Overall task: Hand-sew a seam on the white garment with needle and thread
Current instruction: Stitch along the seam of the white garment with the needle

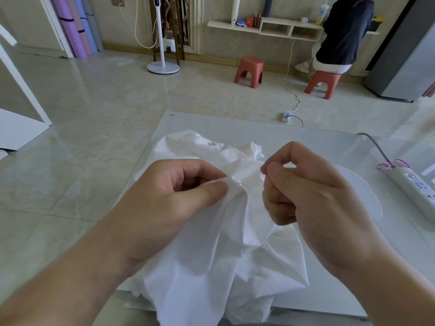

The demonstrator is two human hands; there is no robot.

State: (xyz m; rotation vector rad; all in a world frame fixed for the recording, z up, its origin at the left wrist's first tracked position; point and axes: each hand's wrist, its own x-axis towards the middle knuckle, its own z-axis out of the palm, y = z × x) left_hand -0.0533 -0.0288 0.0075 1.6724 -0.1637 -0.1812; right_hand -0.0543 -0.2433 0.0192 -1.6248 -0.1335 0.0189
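At frame centre the left hand [179,191] pinched a fold of the garment [223,250] while the right hand [303,187] pinched the needle [268,156] (barely visible), apparently mid-stitch, next needing the thread [243,184] drawn taut.

Garment [211,267] showing plain white, no print. Table [317,142] looking pale grey-white. Stools [248,71] showing terracotta red. Power strip [414,191] white w/ pink cord loop [393,164] (magenta-ish). Rolled mats [73,24] showing purple & blue. Floor [94,102] gleaming beige, marbled.
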